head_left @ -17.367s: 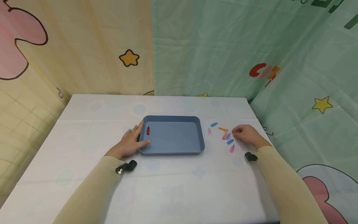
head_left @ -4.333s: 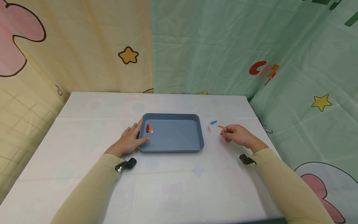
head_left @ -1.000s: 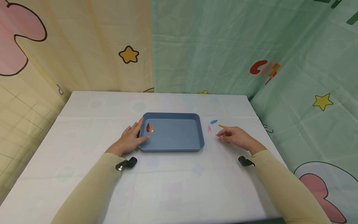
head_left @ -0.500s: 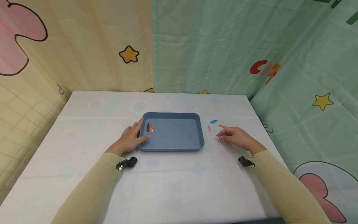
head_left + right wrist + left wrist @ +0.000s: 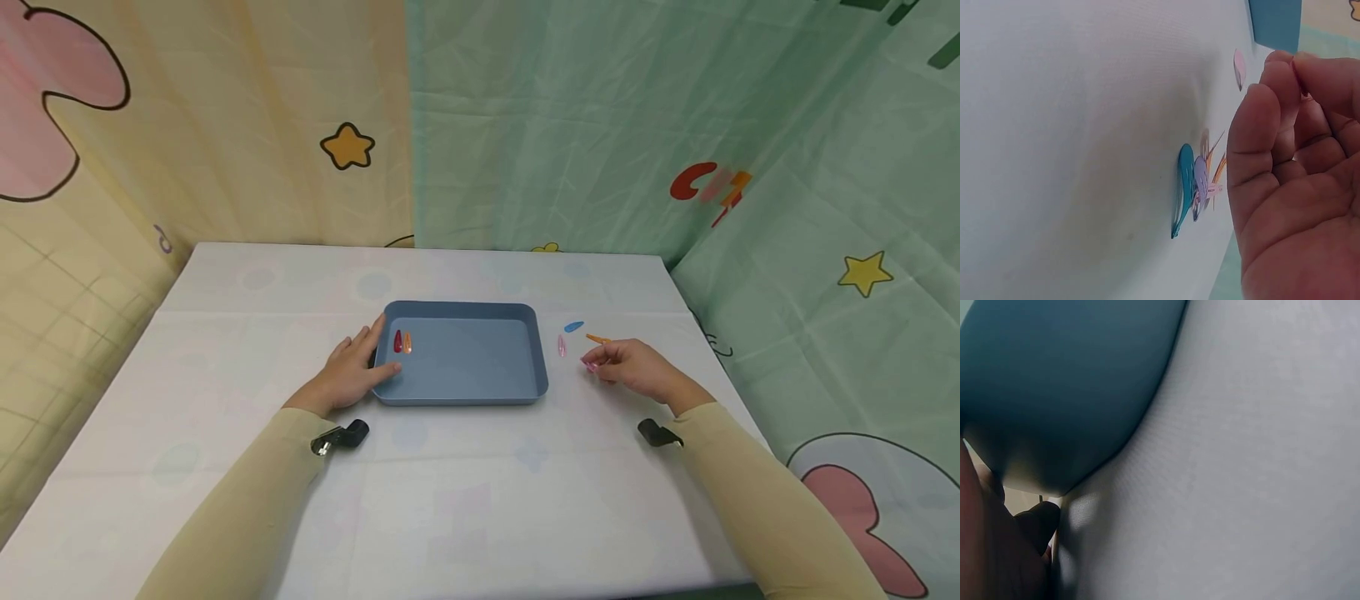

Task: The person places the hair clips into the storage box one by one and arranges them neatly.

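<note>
My left hand [image 5: 341,375] rests at the left end of a blue-grey tray [image 5: 465,400], thumb over the rim and fingers along the outer side. Inside, near that hand, a red hair clip [image 5: 398,341] and an orange hair clip [image 5: 408,342] lie side by side. Right of the tray, my right hand [image 5: 641,367] pinches a pink hair clip [image 5: 589,364] between thumb and fingertips, above the table. In the right wrist view, the fingers mostly hide that clip. Below them lie a blue clip [image 5: 1185,178], a lilac clip [image 5: 1201,175] and orange clips [image 5: 1219,172], partly overlapping.
Between tray and right hand lie a light pink clip [image 5: 562,345] and another blue clip [image 5: 573,327]. An orange clip [image 5: 597,338] shows just beyond the right hand. The white-covered table [image 5: 465,500] meets patterned curtains at the back and right.
Since the oldest frame, the orange clip has come to lie beside the red one, and my right hand has picked up the pink clip. Lately that clip tilts slightly; the left hand stays put.
</note>
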Demonstrator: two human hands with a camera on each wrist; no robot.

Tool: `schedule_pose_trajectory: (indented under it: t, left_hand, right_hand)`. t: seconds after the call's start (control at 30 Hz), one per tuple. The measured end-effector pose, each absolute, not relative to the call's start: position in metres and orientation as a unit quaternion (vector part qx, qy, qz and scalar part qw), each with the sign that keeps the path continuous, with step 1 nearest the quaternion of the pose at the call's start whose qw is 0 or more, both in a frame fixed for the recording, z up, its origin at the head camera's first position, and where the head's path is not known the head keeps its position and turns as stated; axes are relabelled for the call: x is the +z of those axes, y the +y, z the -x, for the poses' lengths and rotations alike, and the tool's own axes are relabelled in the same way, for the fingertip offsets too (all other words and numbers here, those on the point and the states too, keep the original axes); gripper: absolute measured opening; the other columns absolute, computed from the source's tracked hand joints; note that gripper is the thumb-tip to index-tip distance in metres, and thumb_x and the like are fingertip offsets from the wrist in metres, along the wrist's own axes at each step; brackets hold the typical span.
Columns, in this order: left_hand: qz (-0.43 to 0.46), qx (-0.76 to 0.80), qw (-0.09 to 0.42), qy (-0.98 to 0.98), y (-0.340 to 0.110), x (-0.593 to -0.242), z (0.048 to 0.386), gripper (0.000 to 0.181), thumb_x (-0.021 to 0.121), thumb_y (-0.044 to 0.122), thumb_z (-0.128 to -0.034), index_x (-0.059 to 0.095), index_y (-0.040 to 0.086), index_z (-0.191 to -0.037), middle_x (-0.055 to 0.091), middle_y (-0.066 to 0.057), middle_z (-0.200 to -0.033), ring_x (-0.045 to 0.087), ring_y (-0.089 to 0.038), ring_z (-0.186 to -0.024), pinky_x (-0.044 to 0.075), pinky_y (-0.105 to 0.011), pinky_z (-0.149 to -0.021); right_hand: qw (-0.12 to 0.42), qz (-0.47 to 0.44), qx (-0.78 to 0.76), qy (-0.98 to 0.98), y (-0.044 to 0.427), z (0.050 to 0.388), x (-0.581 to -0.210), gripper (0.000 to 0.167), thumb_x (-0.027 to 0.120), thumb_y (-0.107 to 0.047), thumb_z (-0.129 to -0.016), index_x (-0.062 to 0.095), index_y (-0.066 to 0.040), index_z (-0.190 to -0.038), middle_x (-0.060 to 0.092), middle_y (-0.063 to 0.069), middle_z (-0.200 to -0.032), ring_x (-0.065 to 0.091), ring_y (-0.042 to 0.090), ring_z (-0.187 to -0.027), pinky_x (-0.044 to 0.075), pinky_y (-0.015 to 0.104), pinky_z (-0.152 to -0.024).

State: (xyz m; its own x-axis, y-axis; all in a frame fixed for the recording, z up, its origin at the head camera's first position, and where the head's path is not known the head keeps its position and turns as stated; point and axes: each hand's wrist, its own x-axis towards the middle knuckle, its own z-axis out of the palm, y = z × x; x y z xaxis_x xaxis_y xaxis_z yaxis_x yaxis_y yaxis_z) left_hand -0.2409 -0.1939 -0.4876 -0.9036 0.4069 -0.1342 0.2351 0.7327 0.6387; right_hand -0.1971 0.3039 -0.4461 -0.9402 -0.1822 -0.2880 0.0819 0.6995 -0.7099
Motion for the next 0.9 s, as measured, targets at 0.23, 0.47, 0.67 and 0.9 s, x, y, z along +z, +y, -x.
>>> schedule_pose_trajectory:
  t: [0.23,0.47,0.67,0.9]
  left_hand:
    - [-0.173,0.323,0.135,0.921,-0.194,-0.487,0.241,0.098,0.060,0.053,-0.1030,-0.002,0.020,-0.171,0.013,-0.016,-0.177,0.005,-0.043,-0.164,-0.003,-0.059,-0.133]
    - [-0.173,0.322,0.135,0.921,-0.193,-0.488,0.241,0.098,0.060,0.054,-0.1030,-0.003,0.020,-0.171,0.014,-0.016,-0.177,0.005,-0.043,-0.164,-0.002,-0.059,-0.133]
    - [-0.175,0.323,0.132,0.921,-0.194,-0.488,0.241,0.098,0.060,0.053,-0.1034,-0.002,0.020,-0.171,0.013,-0.017,-0.177,0.005,-0.043,-0.164,-0.002,-0.059,-0.133]
    - [-0.174,0.326,0.133,0.920,-0.194,-0.487,0.240,0.098,0.060,0.053,-0.1033,-0.002,0.019,-0.171,0.013,-0.018,-0.177,0.005,-0.043,-0.164,-0.002,-0.059,-0.133]
  right_hand:
    - [0.170,0.023,-0.388,0.905,0.302,0.199,-0.444,0.027,0.072,-0.020,-0.101,0.076,-0.007,-0.125,0.077,0.008,-0.118,0.065,0.020,-0.096,0.058,0.029,-0.084]
    - [0.175,0.026,-0.397,0.901,0.296,0.200,-0.440,0.030,0.069,-0.017,-0.102,0.072,-0.006,-0.130,0.060,0.019,-0.150,0.068,0.026,-0.113,0.059,0.026,-0.085]
    - [0.173,0.030,-0.398,0.900,0.289,0.199,-0.436,0.030,0.068,-0.015,-0.102,0.073,-0.006,-0.130,0.047,0.024,-0.162,0.067,0.023,-0.101,0.059,0.029,-0.084]
    - [0.161,0.042,-0.409,0.897,0.283,0.198,-0.433,0.032,0.068,-0.014,-0.102,0.072,-0.001,-0.130,0.069,0.020,-0.137,0.063,0.021,-0.091,0.058,0.034,-0.082]
